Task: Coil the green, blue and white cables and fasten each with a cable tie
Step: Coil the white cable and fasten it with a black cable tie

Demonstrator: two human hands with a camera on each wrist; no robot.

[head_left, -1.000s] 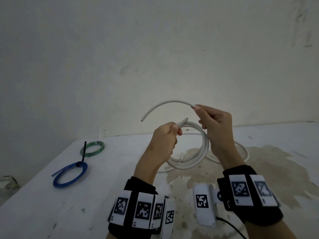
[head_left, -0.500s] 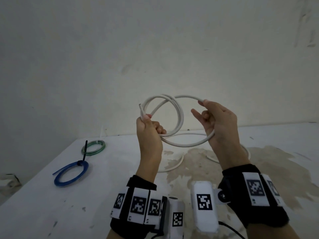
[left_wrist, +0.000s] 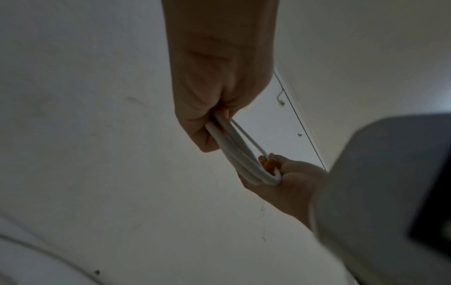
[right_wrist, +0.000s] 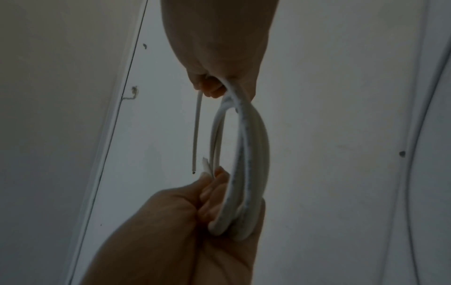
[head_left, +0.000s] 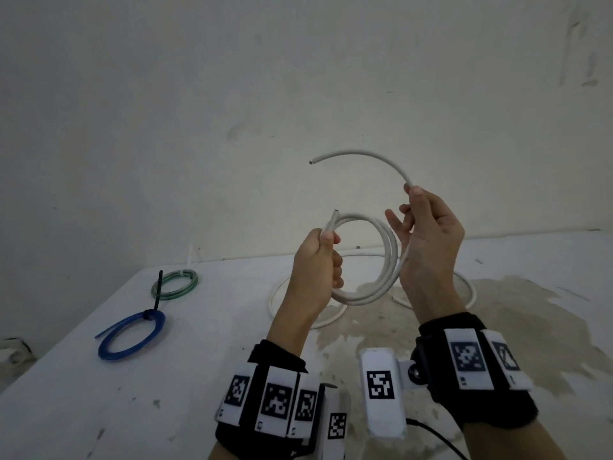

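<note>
I hold the white cable in the air above the table as a coil of a few turns. My left hand grips the coil's left side, with one cut end sticking up past the thumb. My right hand pinches the free tail, which arcs up and to the left above the coil. The left wrist view shows the coil running from my left hand to my right hand. In the right wrist view the turns hang between my right hand and my left hand.
A green coil and a blue coil, each bound by a black cable tie, lie at the table's far left. More white cable lies in loops on the stained table behind my hands. A wall rises close behind.
The coil has come down from its raised position. My left hand has moved right and lower. My right hand now holds the tail arcing free above the coil instead of laid along it.
</note>
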